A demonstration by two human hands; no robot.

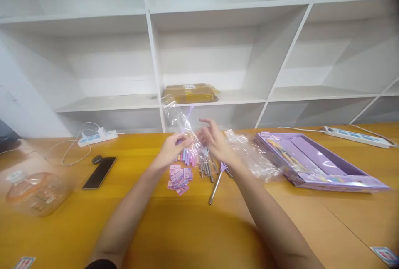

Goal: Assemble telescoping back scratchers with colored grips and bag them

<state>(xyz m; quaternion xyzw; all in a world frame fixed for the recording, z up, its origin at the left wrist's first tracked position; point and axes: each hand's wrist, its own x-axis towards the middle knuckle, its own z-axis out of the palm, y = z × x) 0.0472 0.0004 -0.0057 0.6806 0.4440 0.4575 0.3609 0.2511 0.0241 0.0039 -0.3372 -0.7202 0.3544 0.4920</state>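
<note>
My left hand (173, 149) is closed in a pinch on a clear plastic bag (179, 117), with a slim purple piece (187, 118) standing up in or behind it. Just right of it, my right hand (218, 142) is open, fingers apart beside the bag; I cannot tell whether they touch it. Below the hands lie several pastel sticks (187, 157) and several metal rods (205, 166). A small back scratcher (217, 183) with a purple hand-shaped head and metal handle rests near my right wrist. Small pink and purple cards (178, 178) are piled below my left hand.
Crumpled clear plastic (254, 156) and a shallow purple box (349, 172) lie to the right. On the left are a phone (99, 173), a clear jug (39, 194) and a power strip (97, 137). A taped cardboard box (190, 93) sits on the white shelf (215, 103).
</note>
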